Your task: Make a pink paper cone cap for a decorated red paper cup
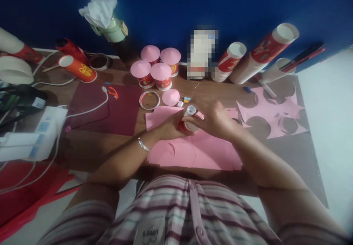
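My left hand (174,125) is closed around a small red-and-white paper cup (191,126), its white face turned up towards me. My right hand (216,118) grips a white glue stick (190,110) against that cup, with its hollow end facing me; the tip touching the cup is hidden. Both hands are above a stack of pink paper (171,157) marked with curved outlines. Just beyond them lie a small white cap (180,104) and a loose pink paper cone (171,97). Several red cups (161,83) topped with pink cones (160,71) stand farther back.
Tall stacks of paper cups (260,52) and a pixelated upright object (202,52) line the blue wall. Cut-out pink scraps (271,107) lie on the right. Orange scissors handles (113,93), a tape roll (149,100), a white cable (85,113) and a power strip (52,131) occupy the left.
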A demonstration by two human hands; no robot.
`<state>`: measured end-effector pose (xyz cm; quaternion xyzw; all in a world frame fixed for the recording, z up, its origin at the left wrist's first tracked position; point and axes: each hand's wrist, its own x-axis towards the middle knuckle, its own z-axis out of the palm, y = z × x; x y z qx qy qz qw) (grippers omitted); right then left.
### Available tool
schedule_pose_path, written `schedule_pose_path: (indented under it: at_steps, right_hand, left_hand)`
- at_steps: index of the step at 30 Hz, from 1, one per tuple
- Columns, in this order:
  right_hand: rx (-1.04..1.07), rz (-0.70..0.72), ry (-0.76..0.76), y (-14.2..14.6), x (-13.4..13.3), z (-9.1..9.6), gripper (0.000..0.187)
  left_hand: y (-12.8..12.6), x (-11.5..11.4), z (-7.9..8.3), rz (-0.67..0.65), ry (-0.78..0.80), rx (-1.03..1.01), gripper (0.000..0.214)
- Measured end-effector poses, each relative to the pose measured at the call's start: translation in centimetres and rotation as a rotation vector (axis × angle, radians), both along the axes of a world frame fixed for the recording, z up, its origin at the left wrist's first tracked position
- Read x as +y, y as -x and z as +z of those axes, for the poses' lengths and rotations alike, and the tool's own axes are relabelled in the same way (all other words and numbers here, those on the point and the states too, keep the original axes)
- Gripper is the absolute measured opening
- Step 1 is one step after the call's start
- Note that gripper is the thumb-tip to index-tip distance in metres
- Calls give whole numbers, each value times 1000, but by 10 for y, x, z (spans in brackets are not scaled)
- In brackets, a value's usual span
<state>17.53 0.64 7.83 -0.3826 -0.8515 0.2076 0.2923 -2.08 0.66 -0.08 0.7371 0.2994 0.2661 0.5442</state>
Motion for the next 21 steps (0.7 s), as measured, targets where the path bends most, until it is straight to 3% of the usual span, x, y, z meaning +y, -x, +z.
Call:
schedule_pose_path:
  at_steps: [5,9,12,16,19,21]
  right_hand:
    - [-14,-3,-29,4,2,-1,31]
    - [58,-33,33,7,3,-1,31]
    - [254,-158,148,5,1,1,29]
    - [614,-348,352,-6,-4,-5,32]
    - [803,-380,501,-15,-9,-16,36]
    - [865,-396,588,-20,-13,-24,40]
  left_hand:
    - [-1,-1,-2,-8,8,-42,54]
    - [-2,-2,-2,7,23,-44,57]
    - [-3,-3,-1,44,-18,5,69]
    - [-4,-5,-6,207,-228,27,76]
    - [-4,-5,-11,307,-339,4,74]
    - [-5,-4,-11,285,-346,-20,78]
